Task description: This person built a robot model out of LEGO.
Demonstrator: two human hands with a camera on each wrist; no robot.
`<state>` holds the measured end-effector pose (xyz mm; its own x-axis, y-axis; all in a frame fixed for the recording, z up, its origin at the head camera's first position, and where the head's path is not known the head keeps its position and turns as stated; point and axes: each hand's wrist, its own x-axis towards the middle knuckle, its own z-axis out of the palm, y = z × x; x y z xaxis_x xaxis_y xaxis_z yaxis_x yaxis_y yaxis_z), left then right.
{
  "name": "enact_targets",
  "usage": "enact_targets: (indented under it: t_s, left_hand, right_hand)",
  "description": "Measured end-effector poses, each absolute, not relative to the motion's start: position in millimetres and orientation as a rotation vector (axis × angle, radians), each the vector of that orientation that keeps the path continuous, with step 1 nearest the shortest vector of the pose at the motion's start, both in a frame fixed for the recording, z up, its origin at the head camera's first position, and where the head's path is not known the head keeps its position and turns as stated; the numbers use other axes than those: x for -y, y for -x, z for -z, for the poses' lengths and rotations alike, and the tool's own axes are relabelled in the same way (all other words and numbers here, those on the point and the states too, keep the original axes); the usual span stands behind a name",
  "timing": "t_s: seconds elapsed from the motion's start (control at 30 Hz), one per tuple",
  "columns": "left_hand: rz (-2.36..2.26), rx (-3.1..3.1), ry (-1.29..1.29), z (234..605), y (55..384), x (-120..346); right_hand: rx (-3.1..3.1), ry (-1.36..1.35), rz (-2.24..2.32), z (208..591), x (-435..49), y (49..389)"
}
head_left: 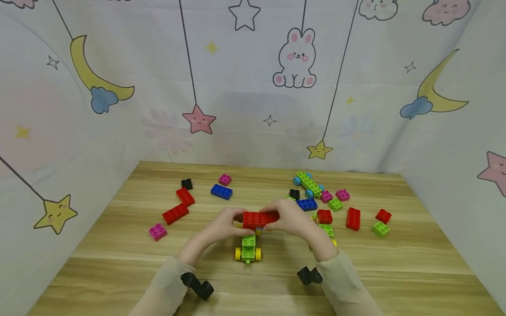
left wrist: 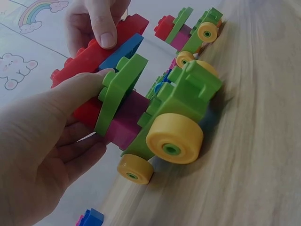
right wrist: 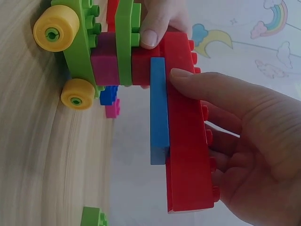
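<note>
A toy block car (head_left: 248, 251) with a green base and yellow wheels stands in front of me, a magenta brick (right wrist: 105, 66), a green plate (right wrist: 124, 47) and a smaller red brick (right wrist: 143, 68) stacked on it. My left hand (head_left: 224, 227) grips the upper stack between thumb and fingers. My right hand (head_left: 290, 219) holds a long red brick (right wrist: 190, 155) from its studded side, with a thin blue plate (right wrist: 160, 106) under it. This red and blue piece sits against the top of the stack, extending past it to the right. Whether it is fully pressed on, I cannot tell.
Loose red bricks (head_left: 175, 213), a blue brick (head_left: 221, 192) and a magenta brick (head_left: 157, 231) lie to the left. At the right are a green car base with blue wheels (head_left: 309, 184), another built car (left wrist: 193, 37) and several bricks. A printed cloth hangs behind the table.
</note>
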<state>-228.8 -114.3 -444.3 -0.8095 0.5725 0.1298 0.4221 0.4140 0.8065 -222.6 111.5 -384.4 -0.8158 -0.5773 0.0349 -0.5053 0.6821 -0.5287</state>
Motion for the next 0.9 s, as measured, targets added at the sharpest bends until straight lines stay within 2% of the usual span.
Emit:
enact_targets:
  t_s: [0.57, 0.9]
  left_hand:
    - [-1.394, -2.578, -0.907, 419.9, 225.5, 129.9]
    - [-1.419, -2.558, -0.803, 419.3, 223.9, 129.5]
  right_hand:
    - [-2.764, 0.861, 0.777, 380.2, -108.8, 222.0]
    - [-2.762, 0.889, 0.798, 380.6, -106.2, 221.3]
